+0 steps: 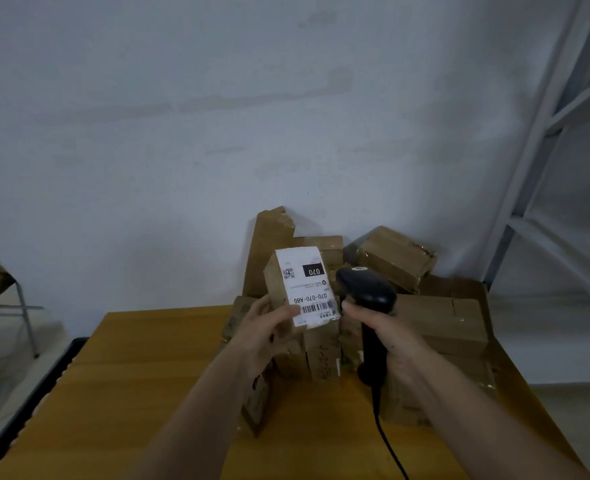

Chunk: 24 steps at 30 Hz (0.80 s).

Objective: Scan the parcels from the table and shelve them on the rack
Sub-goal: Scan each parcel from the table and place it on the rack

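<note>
Above the table [141,375], labelled parcel [305,289] in left hand's [269,325] grip, scanner [368,296] in right fist [390,337].

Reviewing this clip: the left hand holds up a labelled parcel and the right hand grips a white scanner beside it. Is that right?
Not quite: the scanner is black, not white, as the head view shows. The rest stands: the left hand holds up the labelled parcel and the right hand grips the scanner beside it.
</note>
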### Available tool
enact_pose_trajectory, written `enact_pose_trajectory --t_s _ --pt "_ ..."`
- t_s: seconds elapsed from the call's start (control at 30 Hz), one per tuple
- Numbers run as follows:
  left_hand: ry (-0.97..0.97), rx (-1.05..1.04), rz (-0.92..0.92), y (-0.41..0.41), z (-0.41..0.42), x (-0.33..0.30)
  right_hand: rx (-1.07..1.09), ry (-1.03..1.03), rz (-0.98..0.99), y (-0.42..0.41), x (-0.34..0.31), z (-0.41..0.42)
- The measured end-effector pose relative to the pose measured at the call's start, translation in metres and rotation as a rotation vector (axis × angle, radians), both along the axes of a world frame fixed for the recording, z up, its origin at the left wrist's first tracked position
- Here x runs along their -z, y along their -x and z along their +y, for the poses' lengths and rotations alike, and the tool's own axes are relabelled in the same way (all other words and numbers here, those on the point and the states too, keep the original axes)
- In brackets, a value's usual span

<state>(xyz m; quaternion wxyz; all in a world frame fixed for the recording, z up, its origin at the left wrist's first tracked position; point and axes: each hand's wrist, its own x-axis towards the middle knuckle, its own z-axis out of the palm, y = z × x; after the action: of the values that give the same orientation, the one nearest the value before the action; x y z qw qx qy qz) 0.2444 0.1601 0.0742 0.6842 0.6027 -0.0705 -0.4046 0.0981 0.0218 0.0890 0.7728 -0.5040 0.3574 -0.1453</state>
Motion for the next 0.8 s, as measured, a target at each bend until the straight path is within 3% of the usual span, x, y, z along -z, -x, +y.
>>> enact_pose_trajectory --t_s 0.17,0.3,0.43,0.7,0.8 --pt "0.04 0.131 0.097 0.019 0.002 -0.004 -0.045 0.007 -0.093 0.018 -0.011 0.011" --pt "-0.232 0.21 -0.087 0.021 0.0 -0.012 0.032 0.068 -0.044 0.033 -0.017 0.003" --pt "-0.466 0.416 -0.324 0.024 -0.006 -0.03 0.048 0.212 -0.003 0.046 -0.028 -0.011" --pt "-0.392 0.501 -0.498 0.03 -0.031 -0.048 -0.045 0.167 -0.027 0.067 -0.029 -0.017" --pt "-0.385 0.53 -0.445 0.028 -0.033 -0.051 -0.123 0.17 -0.005 0.077 -0.032 -0.024"
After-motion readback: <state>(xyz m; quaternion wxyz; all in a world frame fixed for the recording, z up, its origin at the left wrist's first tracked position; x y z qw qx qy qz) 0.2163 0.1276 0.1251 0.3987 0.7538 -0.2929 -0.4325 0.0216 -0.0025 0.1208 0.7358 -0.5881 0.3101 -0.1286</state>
